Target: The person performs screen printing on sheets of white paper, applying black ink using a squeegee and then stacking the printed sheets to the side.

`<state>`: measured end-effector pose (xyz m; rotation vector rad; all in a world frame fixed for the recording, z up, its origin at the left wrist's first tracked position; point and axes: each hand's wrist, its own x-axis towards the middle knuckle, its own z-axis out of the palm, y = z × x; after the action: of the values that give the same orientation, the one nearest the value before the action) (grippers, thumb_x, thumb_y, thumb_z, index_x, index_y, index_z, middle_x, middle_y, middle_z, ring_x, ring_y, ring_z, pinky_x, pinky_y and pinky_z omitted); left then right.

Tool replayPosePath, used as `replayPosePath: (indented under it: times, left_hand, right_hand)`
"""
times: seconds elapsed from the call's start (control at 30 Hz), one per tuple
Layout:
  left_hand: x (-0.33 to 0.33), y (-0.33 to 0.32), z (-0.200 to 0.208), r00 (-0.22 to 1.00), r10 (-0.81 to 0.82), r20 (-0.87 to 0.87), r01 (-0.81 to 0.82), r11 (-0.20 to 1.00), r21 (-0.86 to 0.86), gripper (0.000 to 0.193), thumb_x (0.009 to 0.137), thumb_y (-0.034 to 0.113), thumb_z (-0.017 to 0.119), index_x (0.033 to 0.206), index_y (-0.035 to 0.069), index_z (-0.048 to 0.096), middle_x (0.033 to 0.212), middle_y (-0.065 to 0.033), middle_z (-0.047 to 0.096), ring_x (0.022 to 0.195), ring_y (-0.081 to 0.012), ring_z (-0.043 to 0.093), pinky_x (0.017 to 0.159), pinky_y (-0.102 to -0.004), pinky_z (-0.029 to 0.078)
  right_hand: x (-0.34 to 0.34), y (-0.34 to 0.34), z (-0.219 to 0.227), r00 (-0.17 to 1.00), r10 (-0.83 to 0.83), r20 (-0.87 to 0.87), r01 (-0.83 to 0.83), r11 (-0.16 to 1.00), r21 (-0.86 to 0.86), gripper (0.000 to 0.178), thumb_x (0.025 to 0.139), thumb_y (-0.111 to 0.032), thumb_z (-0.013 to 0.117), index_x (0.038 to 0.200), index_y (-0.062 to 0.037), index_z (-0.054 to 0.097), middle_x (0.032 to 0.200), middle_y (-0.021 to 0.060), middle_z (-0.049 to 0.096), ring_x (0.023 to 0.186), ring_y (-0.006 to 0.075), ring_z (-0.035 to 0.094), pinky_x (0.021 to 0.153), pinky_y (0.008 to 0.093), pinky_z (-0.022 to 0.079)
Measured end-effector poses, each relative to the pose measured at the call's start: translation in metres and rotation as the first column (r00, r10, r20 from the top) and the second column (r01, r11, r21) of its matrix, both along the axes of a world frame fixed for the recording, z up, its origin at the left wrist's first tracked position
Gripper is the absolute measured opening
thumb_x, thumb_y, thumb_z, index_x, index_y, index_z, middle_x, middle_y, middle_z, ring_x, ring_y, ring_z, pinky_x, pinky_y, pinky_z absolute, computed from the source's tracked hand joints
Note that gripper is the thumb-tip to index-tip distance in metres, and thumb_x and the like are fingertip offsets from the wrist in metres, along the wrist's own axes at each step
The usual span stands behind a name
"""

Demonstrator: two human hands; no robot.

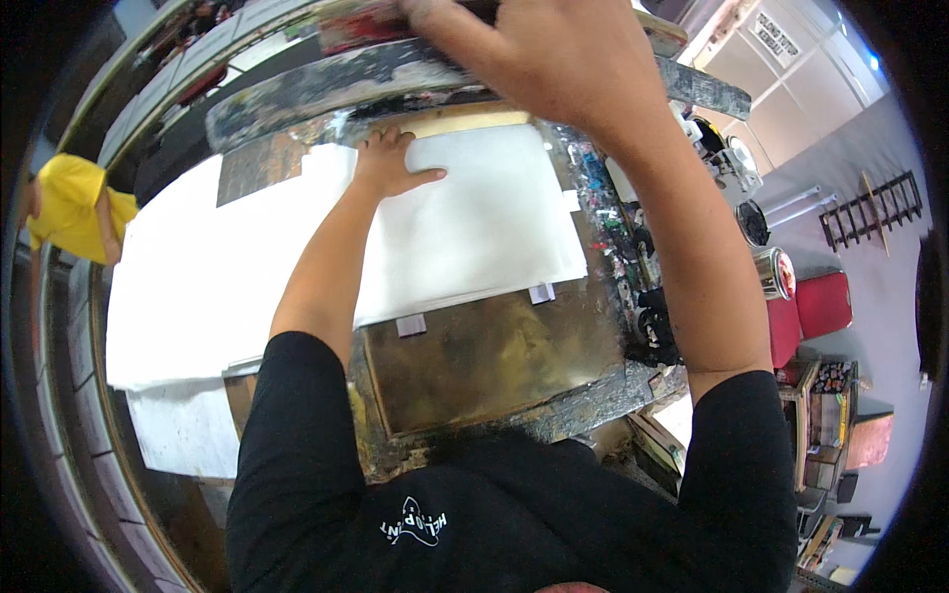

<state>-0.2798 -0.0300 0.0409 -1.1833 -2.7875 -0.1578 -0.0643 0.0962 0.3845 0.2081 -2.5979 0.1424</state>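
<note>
My left hand (pixel 388 163) lies with its fingers spread at the far edge of a white sheet (pixel 484 212), which rests on a brown, stained board (pixel 494 346). More white sheets (pixel 208 287) lie to the left, partly under my left forearm. High in the picture is my right hand (pixel 568 59), close to the camera, its thumb stretched to the left. Its other fingers run past the upper edge, so their grip is hidden. Behind and below it passes a paint-smeared wooden bar (pixel 326 89). Two small pale tabs, one of them a lilac tab (pixel 411 325), stick out at the sheet's near edge.
Paint-splattered table surface (pixel 618 257) borders the board on the right. Beyond it are a metal can (pixel 774 274), dark tubs and a red chair (pixel 823 304). A shelf (pixel 825 425) stands at the right. At far left is a person in a yellow shirt (pixel 74 203), beside long rails.
</note>
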Motion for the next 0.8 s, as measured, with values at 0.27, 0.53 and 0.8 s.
replayPosePath:
  times: [0.27, 0.53, 0.8]
  left_hand:
    - [0.020, 0.018, 0.002, 0.990, 0.141, 0.005, -0.140, 0.989, -0.038, 0.119, 0.073, 0.100, 0.060, 0.154, 0.012, 0.056, 0.154, -0.0162, 0.047, 0.148, -0.0387, 0.040, 0.114, -0.0578, 0.035]
    - [0.029, 0.026, 0.007, 0.989, 0.144, 0.014, -0.143, 0.985, -0.095, 0.118, 0.075, 0.103, 0.053, 0.156, 0.016, 0.056, 0.154, -0.0159, 0.050, 0.147, -0.0394, 0.041, 0.116, -0.0617, 0.035]
    - [0.064, 0.076, 0.011, 0.956, -0.278, 0.096, 0.235, 0.918, 0.319, 0.098, 0.092, 0.088, 0.049, 0.156, 0.015, 0.057, 0.167, -0.0207, 0.045, 0.157, -0.0411, 0.037, 0.127, -0.0664, 0.023]
  right_hand:
    - [0.003, -0.011, 0.003, 0.992, -0.105, -0.067, 0.104, 0.994, -0.016, 0.074, 0.102, -0.069, 0.047, 0.060, -0.0098, 0.057, 0.051, -0.0006, 0.048, 0.046, 0.0116, 0.042, 0.042, 0.0301, 0.035]
    - [0.011, -0.017, 0.002, 0.988, -0.119, -0.099, 0.122, 0.992, 0.027, 0.076, 0.103, -0.072, 0.047, 0.059, -0.0111, 0.056, 0.049, -0.0017, 0.046, 0.044, 0.0100, 0.039, 0.041, 0.0288, 0.035]
    - [0.010, -0.019, -0.008, 0.962, -0.176, -0.211, 0.192, 0.980, 0.055, 0.072, 0.104, -0.064, 0.047, 0.058, -0.0089, 0.058, 0.048, -0.0010, 0.047, 0.043, 0.0118, 0.042, 0.041, 0.0309, 0.038]
